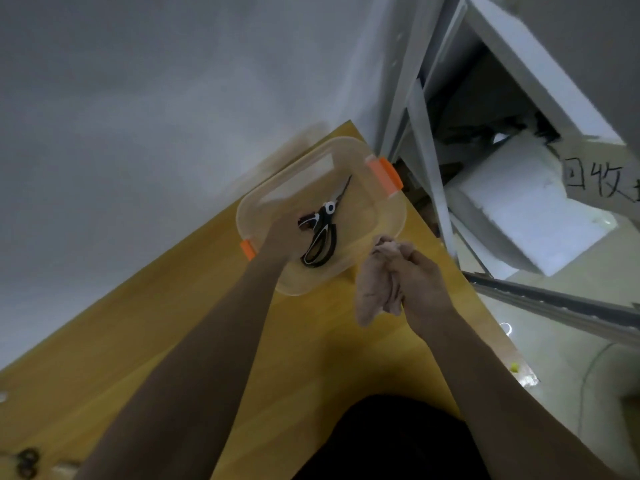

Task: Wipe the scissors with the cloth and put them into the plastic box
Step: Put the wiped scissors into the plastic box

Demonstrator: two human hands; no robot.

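Head view, near to far. Dark clothing point(391, 441) of the person fills the bottom centre, and both bare forearms reach forward over a yellow wooden table point(166, 341). At the near left edge of the table lies a small dark object point(26, 462), too blurred to identify.

Right hand point(426, 289) sits to the right of centre, fingers curled round a bunched pinkish cloth point(375, 289) that hangs from the fist just beside the near right rim of the box.

Left hand point(280, 237) reaches into the clear plastic box point(388, 220), which has orange latches. The fingers are at the handles of the scissors point(322, 233); whether they pinch a handle or are letting go cannot be told. The scissors lie inside the box, black handles toward the person and blades pointing to the far right.

Step in hand, judged: the placing stage, scissors at or on the box floor.

Next move likely calls for releasing the handles cleanly and lifting the left hand straight out without dragging the scissors or shifting the light box; the cloth then needs setting down.

Far right, a white metal frame point(426, 157) and white foam blocks point(519, 202) stand beyond the table, with a grey wall point(138, 98) behind.
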